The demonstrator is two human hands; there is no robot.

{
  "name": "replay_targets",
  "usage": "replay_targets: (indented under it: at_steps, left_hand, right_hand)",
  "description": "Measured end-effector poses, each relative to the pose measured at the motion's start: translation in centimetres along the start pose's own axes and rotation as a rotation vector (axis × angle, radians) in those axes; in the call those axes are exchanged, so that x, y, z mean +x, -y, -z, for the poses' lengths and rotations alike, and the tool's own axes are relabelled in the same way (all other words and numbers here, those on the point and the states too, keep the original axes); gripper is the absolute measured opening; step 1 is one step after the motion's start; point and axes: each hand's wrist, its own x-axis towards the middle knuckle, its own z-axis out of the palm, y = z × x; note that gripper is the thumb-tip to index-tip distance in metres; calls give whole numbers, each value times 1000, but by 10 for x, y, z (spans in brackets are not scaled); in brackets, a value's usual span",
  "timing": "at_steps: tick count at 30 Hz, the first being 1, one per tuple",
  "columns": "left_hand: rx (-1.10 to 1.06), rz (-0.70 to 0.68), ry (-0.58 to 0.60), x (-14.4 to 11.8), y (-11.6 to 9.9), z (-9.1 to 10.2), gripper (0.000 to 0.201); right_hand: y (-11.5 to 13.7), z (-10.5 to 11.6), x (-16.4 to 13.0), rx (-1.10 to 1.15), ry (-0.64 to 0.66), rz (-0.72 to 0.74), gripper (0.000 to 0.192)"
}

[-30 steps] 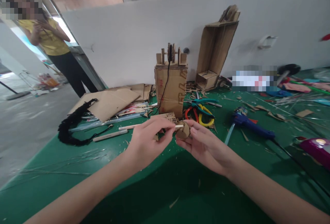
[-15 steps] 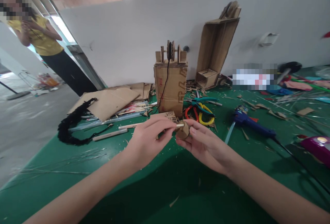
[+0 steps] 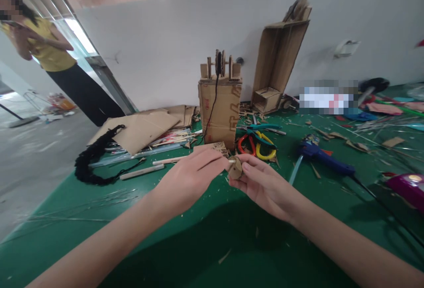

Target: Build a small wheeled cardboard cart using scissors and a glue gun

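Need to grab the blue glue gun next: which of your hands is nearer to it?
Right. The right hand, holding the cardboard disc, is just left of the blue glue gun; the left hand, pinching the thin stick, is farther left, beyond the right.

Cardboard disc (image 3: 236, 169): small, brown, round, held upright above the green surface.
Wooden stick (image 3: 231, 161): thin, pale, apparently entering the disc's centre.

Your left hand (image 3: 188, 180) is pinching with thumb and fingers curled, your right hand (image 3: 261, 184) is cupping palm-up just beside it, fingertips nearly meeting, forearms converging.
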Motion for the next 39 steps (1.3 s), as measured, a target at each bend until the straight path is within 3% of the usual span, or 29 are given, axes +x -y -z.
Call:
replay_targets:
  at_steps: [11,19,27,31,36,39]
  left_hand:
    - [156,-92,2,3,-4,-2,23]
    - [39,13,-162,-1,-5,-15,22]
    - [-28,67,-172,2,-7,-16,17]
    - [-66,161,-151,3,-10,-17,28]
    - [-233,389,-165,7,-18,-19,65]
    - [-532,523,-83,10,-17,-22,42]
  right_hand:
    - [-7,6,3,-73,-48,48,16]
    - [-6,8,3,-137,-52,56,20]
    - [-5,9,2,-157,-74,56,20]
    - [-3,2,3,-84,-81,-13,18]
    - [1,-1,2,44,-56,-94,16]
    - [3,1,1,62,-8,-115,15]
